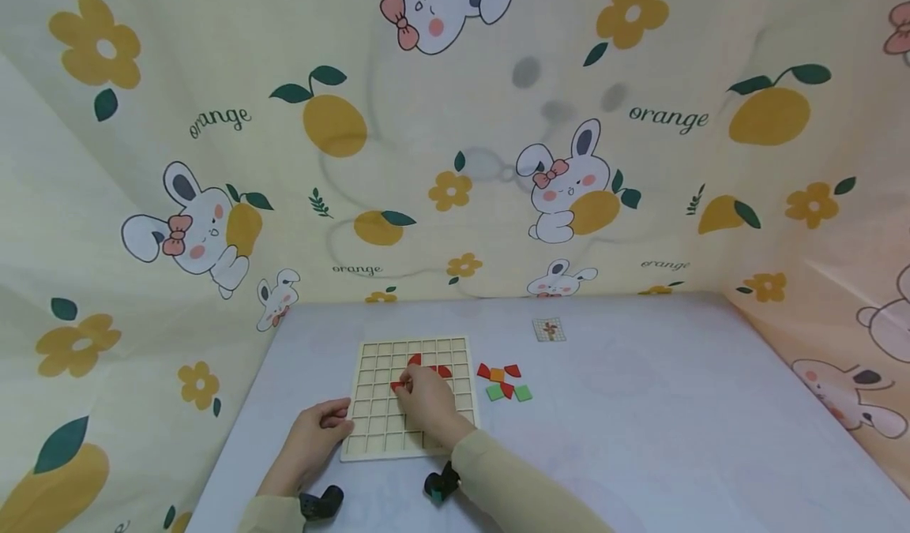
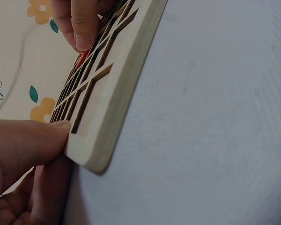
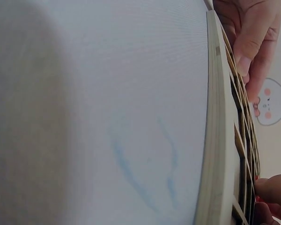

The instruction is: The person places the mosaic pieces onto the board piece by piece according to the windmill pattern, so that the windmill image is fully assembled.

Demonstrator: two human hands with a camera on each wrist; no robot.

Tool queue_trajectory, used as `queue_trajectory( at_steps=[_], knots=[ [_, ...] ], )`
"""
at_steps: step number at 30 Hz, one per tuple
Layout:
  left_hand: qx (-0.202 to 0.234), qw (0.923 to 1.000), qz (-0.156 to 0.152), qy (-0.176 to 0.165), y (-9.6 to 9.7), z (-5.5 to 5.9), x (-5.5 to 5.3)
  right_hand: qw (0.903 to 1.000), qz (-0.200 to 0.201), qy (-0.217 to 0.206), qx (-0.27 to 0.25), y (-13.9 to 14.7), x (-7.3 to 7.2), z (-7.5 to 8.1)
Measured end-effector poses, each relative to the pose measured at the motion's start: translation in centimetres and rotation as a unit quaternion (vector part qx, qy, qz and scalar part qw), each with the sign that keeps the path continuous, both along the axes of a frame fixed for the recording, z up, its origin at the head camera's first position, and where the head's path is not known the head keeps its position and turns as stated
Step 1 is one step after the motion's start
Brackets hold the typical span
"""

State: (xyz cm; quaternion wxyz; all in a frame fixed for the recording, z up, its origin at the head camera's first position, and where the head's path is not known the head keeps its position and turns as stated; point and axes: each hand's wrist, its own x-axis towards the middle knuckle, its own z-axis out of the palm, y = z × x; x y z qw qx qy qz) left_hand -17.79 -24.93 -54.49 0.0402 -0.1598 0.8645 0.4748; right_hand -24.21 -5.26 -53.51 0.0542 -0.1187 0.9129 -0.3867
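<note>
A pale wooden grid board lies on the table. My left hand holds its left edge, the thumb on the rim near a corner in the left wrist view. Over the middle of the board, my right hand is bent down with thumb and fingertips together at a small red piece, pinching it at the grid; the fingers partly cover it. Another red piece sits in a square beyond the hand, and a rounded red piece lies to its right.
Right of the board lie loose pieces: several red ones, an orange square and two green squares. Farther back is a small patterned card. Black devices sit at both wrists. A printed curtain encloses the table.
</note>
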Motion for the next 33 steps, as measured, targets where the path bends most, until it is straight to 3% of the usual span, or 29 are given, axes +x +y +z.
queue_trajectory(
  at_steps=[12,16,26,33],
  knots=[
    [0.009,0.9999,-0.006,-0.001,0.5,0.3,0.2,0.9996,0.016,-0.018,-0.014,1.2,0.7,0.8],
    [0.002,1.0000,-0.007,-0.001,0.2,0.3,0.2,0.9993,0.033,-0.001,-0.018,2.2,1.1,1.2],
    [-0.010,0.9998,-0.013,0.006,-0.2,0.1,0.1,0.9987,0.018,-0.003,-0.047,7.4,1.1,2.0],
    [-0.010,0.9998,-0.015,0.009,-0.1,0.1,0.1,0.9993,-0.019,0.014,-0.028,11.6,0.2,2.2]
  ],
)
